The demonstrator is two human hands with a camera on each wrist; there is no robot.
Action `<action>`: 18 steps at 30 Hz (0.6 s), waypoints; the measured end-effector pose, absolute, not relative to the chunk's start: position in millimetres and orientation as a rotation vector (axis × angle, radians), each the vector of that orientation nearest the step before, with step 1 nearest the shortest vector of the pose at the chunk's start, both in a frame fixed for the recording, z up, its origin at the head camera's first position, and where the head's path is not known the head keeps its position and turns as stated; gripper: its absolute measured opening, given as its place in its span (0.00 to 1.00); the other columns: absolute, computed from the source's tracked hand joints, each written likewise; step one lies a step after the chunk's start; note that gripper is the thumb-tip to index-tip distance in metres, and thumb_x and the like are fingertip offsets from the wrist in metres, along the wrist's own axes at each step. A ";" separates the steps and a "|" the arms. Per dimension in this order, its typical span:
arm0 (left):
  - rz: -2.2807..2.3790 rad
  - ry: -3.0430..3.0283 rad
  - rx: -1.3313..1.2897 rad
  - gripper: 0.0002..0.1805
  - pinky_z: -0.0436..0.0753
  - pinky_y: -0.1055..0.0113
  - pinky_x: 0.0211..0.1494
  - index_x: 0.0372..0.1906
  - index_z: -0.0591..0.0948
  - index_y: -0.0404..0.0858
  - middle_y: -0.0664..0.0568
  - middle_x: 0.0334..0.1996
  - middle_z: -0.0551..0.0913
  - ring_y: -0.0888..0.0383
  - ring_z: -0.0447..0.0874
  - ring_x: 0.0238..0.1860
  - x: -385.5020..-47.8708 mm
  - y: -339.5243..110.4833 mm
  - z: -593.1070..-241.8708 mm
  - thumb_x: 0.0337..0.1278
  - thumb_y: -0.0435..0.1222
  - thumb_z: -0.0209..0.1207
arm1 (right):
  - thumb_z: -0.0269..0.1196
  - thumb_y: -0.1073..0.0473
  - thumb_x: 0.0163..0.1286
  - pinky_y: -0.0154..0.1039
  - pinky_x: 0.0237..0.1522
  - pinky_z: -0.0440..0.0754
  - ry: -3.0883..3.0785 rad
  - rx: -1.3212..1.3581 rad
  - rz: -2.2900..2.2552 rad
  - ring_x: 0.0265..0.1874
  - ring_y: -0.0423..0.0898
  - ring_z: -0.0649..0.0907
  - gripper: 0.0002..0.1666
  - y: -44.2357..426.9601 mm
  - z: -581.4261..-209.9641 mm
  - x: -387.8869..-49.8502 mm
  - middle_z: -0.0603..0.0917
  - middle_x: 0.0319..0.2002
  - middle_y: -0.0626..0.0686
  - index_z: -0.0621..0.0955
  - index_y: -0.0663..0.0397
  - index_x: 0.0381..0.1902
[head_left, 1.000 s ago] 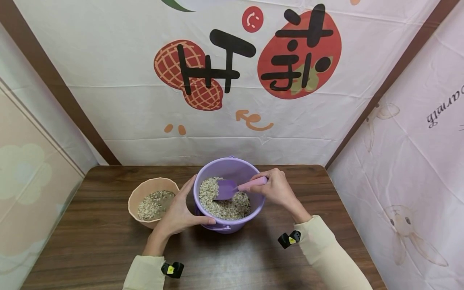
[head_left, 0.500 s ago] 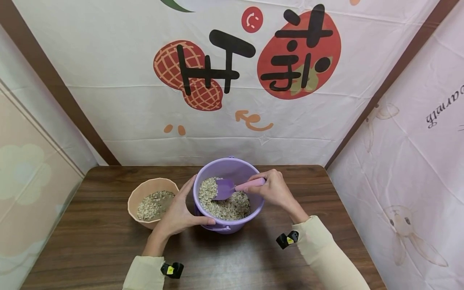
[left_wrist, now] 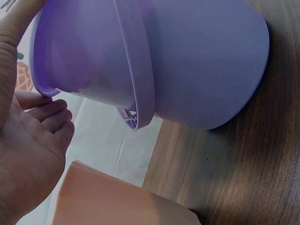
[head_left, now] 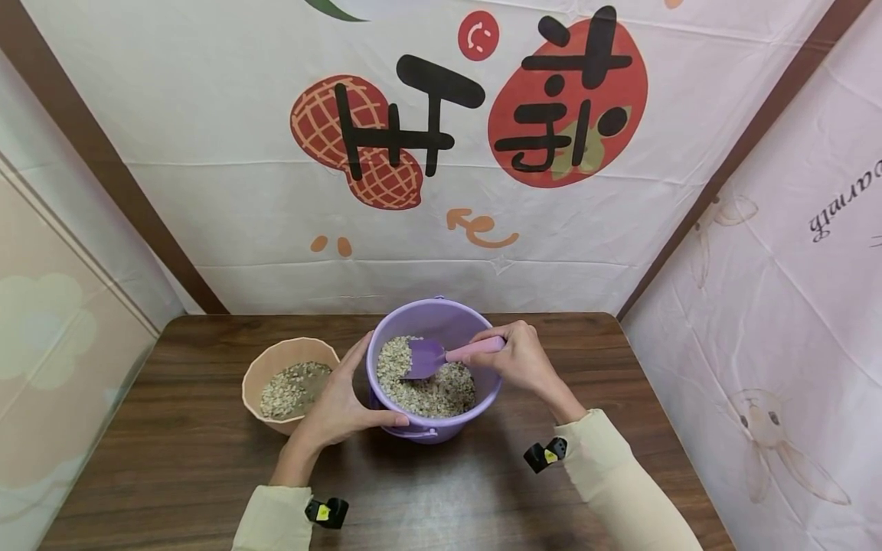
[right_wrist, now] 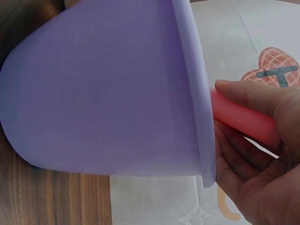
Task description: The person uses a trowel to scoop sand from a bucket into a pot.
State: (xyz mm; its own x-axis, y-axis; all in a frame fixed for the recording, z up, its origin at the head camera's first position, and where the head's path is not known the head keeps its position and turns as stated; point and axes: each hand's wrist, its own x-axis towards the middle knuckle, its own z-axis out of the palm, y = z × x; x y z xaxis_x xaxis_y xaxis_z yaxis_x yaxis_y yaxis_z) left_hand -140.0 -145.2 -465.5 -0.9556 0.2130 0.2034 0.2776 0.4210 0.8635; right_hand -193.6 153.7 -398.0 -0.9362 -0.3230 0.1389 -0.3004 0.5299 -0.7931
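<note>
In the head view a purple bucket holds pale, flake-like grain. My right hand grips the pink handle of a small shovel; its purple blade lies on the grain, with the front edge against it. The right wrist view shows thumb and fingers about the pink handle just beyond the rim. My left hand rests against the bucket's left rim, thumb extended along the front and fingers along the side. In the left wrist view its fingertips lie beside the rim, only loosely bent.
A peach faceted bowl with similar grain stands left of the bucket, partly behind the left hand. The bucket's handle hangs down in front. Everything stands on a brown wooden table, with printed cloth walls behind and at the sides.
Between the first and second frames my right hand and the shovel shift slightly left, the blade moving toward the grain at the bucket's left. My left hand and the bucket stay put.
</note>
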 end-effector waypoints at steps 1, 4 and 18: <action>-1.592 -2.597 -0.448 0.77 0.56 0.36 0.75 0.82 0.54 0.48 0.50 0.79 0.57 0.46 0.54 0.77 -139.9 -145.2 -465.6 0.19 0.56 0.86 | 0.79 0.57 0.55 0.37 0.31 0.84 2.724 -0.555 -1.406 0.31 0.40 0.87 0.08 153.9 -398.1 -193.7 0.89 0.28 0.37 0.92 0.42 0.34; -1.587 -2.602 -0.443 0.77 0.56 0.36 0.74 0.82 0.54 0.49 0.50 0.79 0.57 0.46 0.54 0.77 -139.8 -145.3 -465.8 0.19 0.56 0.86 | 0.79 0.56 0.55 0.36 0.31 0.84 2.721 -0.556 -1.412 0.32 0.40 0.86 0.08 154.9 -399.1 -194.1 0.89 0.29 0.38 0.92 0.42 0.34; -1.584 -2.604 -0.435 0.77 0.56 0.35 0.74 0.82 0.54 0.49 0.51 0.79 0.57 0.46 0.54 0.77 -139.5 -145.3 -465.0 0.19 0.56 0.86 | 0.80 0.57 0.54 0.35 0.31 0.83 2.691 -0.587 -1.466 0.32 0.41 0.85 0.10 157.2 -402.9 -195.5 0.90 0.30 0.40 0.92 0.44 0.35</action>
State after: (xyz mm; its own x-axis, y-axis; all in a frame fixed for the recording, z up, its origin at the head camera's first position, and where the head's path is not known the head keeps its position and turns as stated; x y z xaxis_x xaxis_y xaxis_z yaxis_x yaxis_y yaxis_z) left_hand -139.5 -145.3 -465.0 -0.9581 0.2070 0.1979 0.2709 0.4311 0.8607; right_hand -195.5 157.2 -402.9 -0.9290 -0.3347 0.1577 -0.3140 0.4878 -0.8145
